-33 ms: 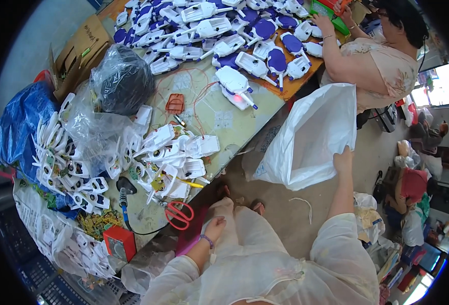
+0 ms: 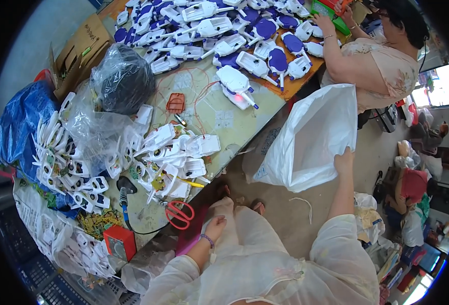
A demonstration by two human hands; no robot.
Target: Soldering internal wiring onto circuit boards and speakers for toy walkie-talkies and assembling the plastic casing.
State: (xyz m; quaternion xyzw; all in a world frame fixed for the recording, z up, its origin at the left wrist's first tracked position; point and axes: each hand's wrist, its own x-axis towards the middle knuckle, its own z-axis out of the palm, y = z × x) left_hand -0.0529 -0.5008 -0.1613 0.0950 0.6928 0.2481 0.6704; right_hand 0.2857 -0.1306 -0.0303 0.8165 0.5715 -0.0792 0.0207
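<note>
A large white woven sack (image 2: 291, 147) hangs beside the table with its mouth wide apart. My right hand (image 2: 343, 161) grips the sack's rim at the near right, fingers closed on its edge. Over my left thigh rests my left hand (image 2: 215, 229), loosely curled, with nothing visible in it. Red-handled scissors (image 2: 179, 214) lie at the table edge near that hand. On the green table top sits a white device with a small red light (image 2: 235, 87). Behind it is a big pile of white and purple plastic devices (image 2: 204, 30).
White casings with circuit parts (image 2: 176, 157) cover the near table (image 2: 255, 114). A soldering iron (image 2: 124, 195) stands by a red box (image 2: 119, 243). A black bundle in clear plastic (image 2: 122, 79) sits farther back. Another person (image 2: 372, 66) works at the far right. A white string (image 2: 306, 207) lies on the floor.
</note>
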